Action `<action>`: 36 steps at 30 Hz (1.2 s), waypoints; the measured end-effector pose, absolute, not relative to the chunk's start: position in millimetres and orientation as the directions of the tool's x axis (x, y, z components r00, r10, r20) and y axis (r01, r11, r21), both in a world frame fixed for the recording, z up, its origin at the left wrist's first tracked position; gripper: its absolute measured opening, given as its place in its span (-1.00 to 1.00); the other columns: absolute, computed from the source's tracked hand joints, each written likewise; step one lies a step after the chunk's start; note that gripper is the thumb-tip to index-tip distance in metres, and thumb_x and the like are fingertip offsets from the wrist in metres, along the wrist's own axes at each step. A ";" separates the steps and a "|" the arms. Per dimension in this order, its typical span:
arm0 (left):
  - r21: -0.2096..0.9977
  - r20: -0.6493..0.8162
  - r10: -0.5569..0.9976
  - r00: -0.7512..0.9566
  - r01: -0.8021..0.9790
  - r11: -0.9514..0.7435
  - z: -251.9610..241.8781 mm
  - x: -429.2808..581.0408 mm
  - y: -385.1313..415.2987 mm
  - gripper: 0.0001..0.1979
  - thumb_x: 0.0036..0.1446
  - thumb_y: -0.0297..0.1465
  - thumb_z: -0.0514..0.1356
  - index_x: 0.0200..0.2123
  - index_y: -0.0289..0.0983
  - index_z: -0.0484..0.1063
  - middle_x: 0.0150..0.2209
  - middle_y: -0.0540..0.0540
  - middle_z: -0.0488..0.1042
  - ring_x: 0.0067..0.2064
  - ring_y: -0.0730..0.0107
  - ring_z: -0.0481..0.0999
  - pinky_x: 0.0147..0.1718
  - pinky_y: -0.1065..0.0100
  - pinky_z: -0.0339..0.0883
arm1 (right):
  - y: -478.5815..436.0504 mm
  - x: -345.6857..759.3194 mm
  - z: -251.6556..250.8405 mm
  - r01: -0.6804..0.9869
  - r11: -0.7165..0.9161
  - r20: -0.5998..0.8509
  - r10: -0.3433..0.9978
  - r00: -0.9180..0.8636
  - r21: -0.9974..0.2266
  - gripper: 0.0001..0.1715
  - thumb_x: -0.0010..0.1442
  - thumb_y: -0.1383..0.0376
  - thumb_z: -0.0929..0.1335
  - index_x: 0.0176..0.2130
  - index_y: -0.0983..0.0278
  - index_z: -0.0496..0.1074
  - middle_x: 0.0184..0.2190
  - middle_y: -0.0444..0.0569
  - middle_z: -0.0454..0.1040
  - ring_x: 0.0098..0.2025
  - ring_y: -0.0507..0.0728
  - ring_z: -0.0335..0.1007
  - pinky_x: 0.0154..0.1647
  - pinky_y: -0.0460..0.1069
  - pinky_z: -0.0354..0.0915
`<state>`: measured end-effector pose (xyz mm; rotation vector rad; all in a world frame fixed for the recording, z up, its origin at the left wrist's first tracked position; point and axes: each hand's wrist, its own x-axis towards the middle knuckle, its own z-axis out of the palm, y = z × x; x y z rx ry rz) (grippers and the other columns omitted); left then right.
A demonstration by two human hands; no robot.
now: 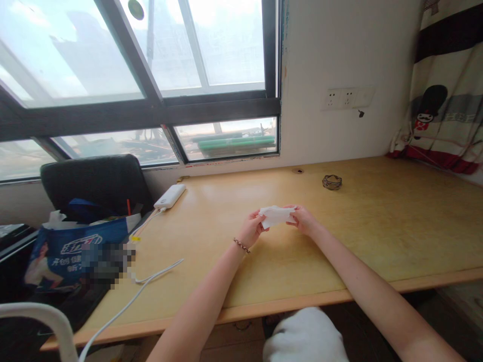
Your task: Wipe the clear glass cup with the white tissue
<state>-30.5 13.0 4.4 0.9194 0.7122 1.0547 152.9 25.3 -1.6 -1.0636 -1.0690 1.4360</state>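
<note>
A small white sheet, like paper or tissue (277, 216), is stretched between my two hands above the light wooden table (226, 271). My left hand (256, 225) pinches its left edge; a beaded bracelet (241, 245) is round that wrist. The right edge of the sheet is between the fingers of my right hand (301, 219). Both forearms reach in over the table's front edge.
A dark coiled ring (332, 182) lies at the back right of the table. At the left stand a white power bank (170, 197) and a white cable (151, 277). Beyond the left edge are a blue bag (68, 251) and a black chair (94, 181).
</note>
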 end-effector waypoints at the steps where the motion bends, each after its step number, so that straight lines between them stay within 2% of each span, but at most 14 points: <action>1: 0.890 -0.059 0.933 0.354 -0.404 0.210 5.4 -31.6 13.1 -0.69 -0.18 -0.37 0.25 -0.28 -0.34 0.44 -0.43 -0.10 0.45 -0.55 0.56 0.33 -0.61 0.51 0.21 | 25.4 154.1 -1.7 -0.222 -0.142 -0.115 0.985 -0.128 -0.965 -0.80 -0.24 0.30 0.33 -0.47 0.26 0.45 -0.62 -0.10 0.45 -0.59 0.01 0.31 -0.59 -0.10 0.23; 4: 0.894 -0.069 0.930 0.362 -0.391 0.218 8.1 -34.6 13.6 -0.79 -0.19 -0.43 0.21 -0.38 -0.34 0.48 -0.52 -0.08 0.42 -0.57 0.56 0.29 -0.65 0.52 0.14 | 26.8 157.4 -2.9 -0.277 -0.238 -0.181 0.960 -0.215 -0.931 -0.76 -0.21 0.34 0.29 -0.42 0.26 0.44 -0.65 -0.11 0.42 -0.66 -0.03 0.24 -0.66 -0.13 0.16; 9: 0.880 -0.058 0.935 0.349 -0.425 0.213 10.9 -40.0 16.1 -0.88 -0.21 -0.45 0.18 -0.51 -0.31 0.48 -0.60 -0.05 0.35 -0.63 0.61 0.17 -0.73 0.54 -0.05 | 26.8 160.6 0.7 -0.368 -0.245 -0.169 0.960 -0.225 -0.897 -0.77 -0.20 0.40 0.27 -0.43 0.28 0.43 -0.65 -0.12 0.41 -0.67 -0.04 0.26 -0.67 -0.16 0.16; 13: 0.875 -0.062 0.925 0.375 -0.425 0.231 11.1 -41.6 16.8 -0.88 -0.22 -0.45 0.18 -0.51 -0.33 0.47 -0.59 -0.06 0.35 -0.63 0.61 0.19 -0.74 0.54 -0.08 | 20.9 160.1 7.6 -0.345 -0.273 -0.159 0.932 -0.325 -0.898 -0.62 -0.11 0.34 0.28 -0.21 0.24 0.41 -0.50 -0.08 0.48 -0.56 0.02 0.38 -0.58 -0.09 0.29; 16: 0.868 -0.064 0.915 0.398 -0.430 0.247 11.5 -41.6 15.8 -0.90 -0.23 -0.48 0.17 -0.53 -0.33 0.45 -0.61 -0.04 0.33 -0.63 0.61 0.20 -0.73 0.56 -0.09 | 19.0 159.3 8.6 -0.346 -0.272 -0.145 0.925 -0.351 -0.898 -0.72 -0.11 0.36 0.28 -0.31 0.26 0.43 -0.52 -0.07 0.47 -0.54 0.03 0.38 -0.55 -0.07 0.32; 19: 0.865 -0.061 0.909 0.413 -0.432 0.254 12.2 -42.0 14.5 -0.95 -0.26 -0.52 0.15 -0.60 -0.33 0.39 -0.66 0.01 0.27 -0.66 0.64 0.17 -0.72 0.56 -0.07 | 21.2 159.5 7.1 -0.397 -0.233 -0.128 0.953 -0.273 -0.888 -0.87 -0.14 0.38 0.28 -0.50 0.29 0.42 -0.54 -0.06 0.45 -0.52 0.02 0.35 -0.52 -0.08 0.33; 24: 0.927 -0.059 0.893 0.447 -0.308 0.215 11.6 -39.3 12.6 -0.93 -0.27 -0.52 0.11 -0.60 -0.35 0.39 -0.63 0.00 0.31 -0.64 0.62 0.23 -0.65 0.52 0.09 | 24.7 160.1 7.1 -0.439 -0.218 -0.156 0.972 -0.174 -0.871 -0.89 -0.15 0.30 0.29 -0.55 0.30 0.37 -0.44 -0.01 0.46 -0.41 0.08 0.37 -0.41 -0.01 0.35; 27: 0.970 -0.062 0.860 0.507 -0.174 0.172 9.6 -34.8 10.5 -0.87 -0.24 -0.50 0.10 -0.54 -0.37 0.42 -0.58 -0.03 0.36 -0.61 0.58 0.29 -0.59 0.48 0.18 | 24.6 158.5 4.7 -0.417 -0.172 -0.136 0.984 -0.115 -0.893 -0.81 -0.18 0.24 0.37 -0.51 0.29 0.31 -0.49 -0.07 0.44 -0.45 0.05 0.35 -0.47 -0.05 0.32; 30: 0.990 -0.067 0.814 0.577 -0.066 0.128 8.4 -31.3 7.5 -0.83 -0.18 -0.46 0.10 -0.46 -0.37 0.45 -0.60 -0.02 0.36 -0.59 0.55 0.32 -0.53 0.44 0.22 | 24.9 156.6 0.2 -0.389 -0.072 -0.073 0.997 -0.012 -0.918 -0.64 -0.30 0.28 0.44 -0.46 0.26 0.25 -0.55 -0.17 0.37 -0.54 0.00 0.28 -0.58 -0.13 0.23; 33: 0.994 -0.058 0.775 0.629 -0.033 0.101 8.9 -30.7 5.2 -0.82 -0.13 -0.43 0.11 -0.42 -0.37 0.45 -0.61 -0.02 0.36 -0.57 0.54 0.33 -0.50 0.44 0.22 | 27.1 156.5 -1.7 -0.374 0.033 -0.011 0.993 0.114 -0.927 -0.58 -0.32 0.30 0.45 -0.40 0.25 0.25 -0.53 -0.19 0.34 -0.55 -0.01 0.26 -0.61 -0.13 0.19; 36: 0.997 -0.041 0.781 0.624 -0.032 0.077 9.6 -32.5 5.6 -0.84 -0.14 -0.44 0.11 -0.49 -0.39 0.44 -0.66 -0.01 0.32 -0.60 0.56 0.29 -0.53 0.46 0.17 | 29.5 158.2 1.1 -0.371 0.114 0.032 0.975 0.219 -0.921 -0.55 -0.30 0.30 0.44 -0.34 0.24 0.27 -0.48 -0.17 0.35 -0.51 0.01 0.28 -0.57 -0.12 0.21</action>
